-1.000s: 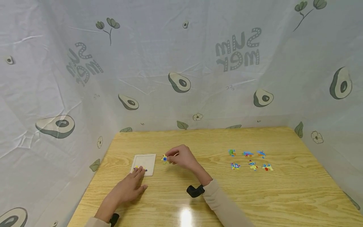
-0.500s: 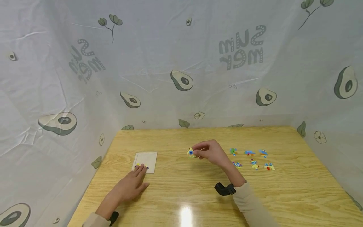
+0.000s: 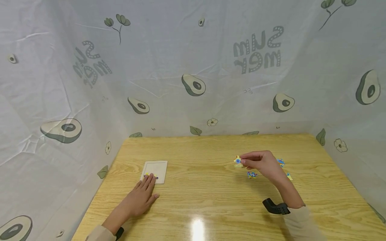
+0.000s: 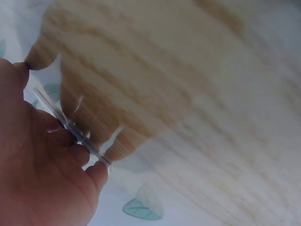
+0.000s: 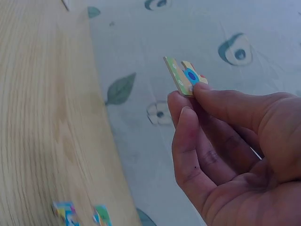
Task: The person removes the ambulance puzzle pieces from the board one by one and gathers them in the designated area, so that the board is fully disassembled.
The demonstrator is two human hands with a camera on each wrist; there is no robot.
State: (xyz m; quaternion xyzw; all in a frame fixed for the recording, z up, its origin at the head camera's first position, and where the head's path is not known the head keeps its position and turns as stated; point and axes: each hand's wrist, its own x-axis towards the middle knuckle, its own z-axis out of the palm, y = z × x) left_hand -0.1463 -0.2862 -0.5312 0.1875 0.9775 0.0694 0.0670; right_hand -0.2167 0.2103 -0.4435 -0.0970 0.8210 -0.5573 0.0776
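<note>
Between thumb and fingers, my right hand [image 3: 261,163] pinches a jigsaw puzzle piece [image 3: 237,161], yellow with a blue round spot, raised above the wooden table near the loose pieces. The right wrist view shows this piece [image 5: 175,77] from the side, with a green strip along one edge. My left hand [image 3: 138,199] lies with fingers extended on the lower part of a square, pale puzzle board [image 3: 159,167]. Some colourful puzzle bits [image 3: 156,177] show on the board at the fingertips, partly covered by them. Seen edge-on in the left wrist view, the board [image 4: 47,101] meets the fingertips.
Loose puzzle pieces lie on the table [image 3: 205,190] at the right: one [image 3: 252,175] below the held piece, others [image 3: 280,162] partly behind the right hand and forearm. An avocado-print cloth [image 3: 169,110] surrounds the table's back and sides.
My right hand has moved right, away from the board, carrying the pinched puzzle piece, and now overlaps some loose pieces. The left hand has stayed on the board.
</note>
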